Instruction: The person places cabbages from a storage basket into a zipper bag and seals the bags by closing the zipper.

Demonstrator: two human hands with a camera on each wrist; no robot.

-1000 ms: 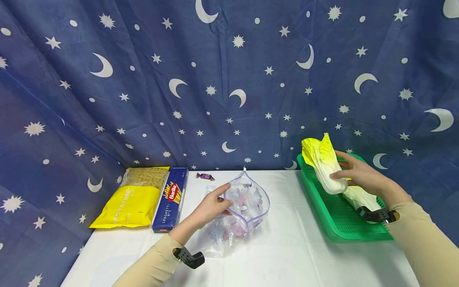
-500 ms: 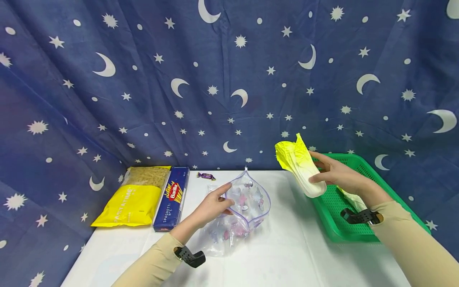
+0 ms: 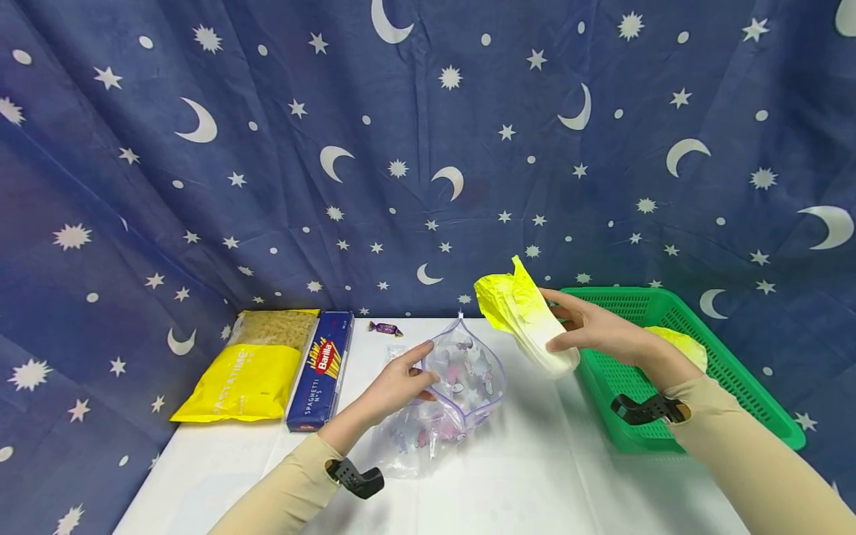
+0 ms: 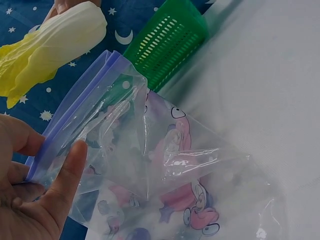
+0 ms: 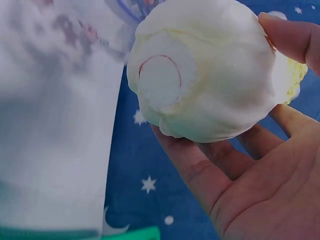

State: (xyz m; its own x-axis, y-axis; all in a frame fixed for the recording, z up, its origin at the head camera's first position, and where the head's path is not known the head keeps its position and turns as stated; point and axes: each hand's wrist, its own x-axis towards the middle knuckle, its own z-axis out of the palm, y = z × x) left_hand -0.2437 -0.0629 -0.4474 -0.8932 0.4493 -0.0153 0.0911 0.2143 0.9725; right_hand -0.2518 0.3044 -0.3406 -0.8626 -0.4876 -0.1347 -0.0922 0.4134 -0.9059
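My right hand (image 3: 595,327) grips a napa cabbage (image 3: 524,316) by its white base, between thumb and fingers. The cabbage hangs tilted above the table, its yellow leafy end toward the upper left; the right wrist view shows the round cut base (image 5: 160,82). My left hand (image 3: 397,383) pinches the purple-edged rim of a clear zip bag (image 3: 468,371) printed with cartoon figures. Its mouth stands apart, facing up, in the head view. The cabbage is to the right of the bag's mouth, not touching it. In the left wrist view, thumb and fingers hold the rim (image 4: 75,117).
A green basket (image 3: 742,371) stands at the right, with another cabbage (image 3: 678,345) in it, partly hidden by my right arm. At the left lie a yellow pasta bag (image 3: 250,371) and a blue spaghetti box (image 3: 321,371). A purple wrapped candy (image 3: 386,328) lies near the back edge.
My right hand has carried the cabbage left, from above the basket to near the bag, tilting it further. The left hand has stayed on the bag's rim.
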